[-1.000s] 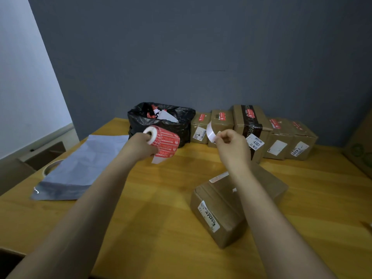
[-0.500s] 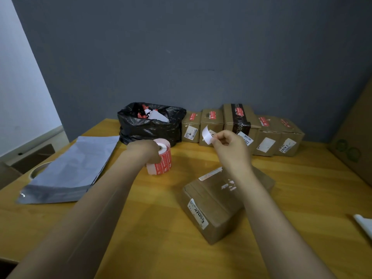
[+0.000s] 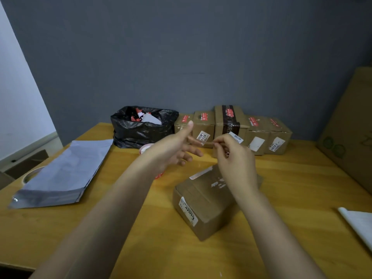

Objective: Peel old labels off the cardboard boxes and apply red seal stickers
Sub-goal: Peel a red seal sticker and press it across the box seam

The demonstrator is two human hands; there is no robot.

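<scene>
A brown cardboard box (image 3: 203, 204) lies at an angle on the wooden table in front of me, with a white label (image 3: 188, 211) on its near side and torn paper residue (image 3: 218, 183) on top. My right hand (image 3: 233, 160) hovers above it, pinching a small white label (image 3: 207, 143) that shows edge-on. My left hand (image 3: 175, 152) is beside it with thumb up and fingers spread, its index finger reaching to the label. The red sticker roll (image 3: 146, 147) stands on the table behind my left hand, mostly hidden.
A row of boxes (image 3: 259, 135) with red seal stickers lines the back wall, next to a black rubbish bag (image 3: 138, 129) holding scraps. Grey mailer bags (image 3: 64, 172) lie at the left over a tape roll (image 3: 30, 175). A big carton (image 3: 350, 127) and white paper (image 3: 360, 222) are at the right.
My left hand set the red sticker roll down on the table, let go and rose open toward my right hand. My right hand kept the white label and stayed above the box.
</scene>
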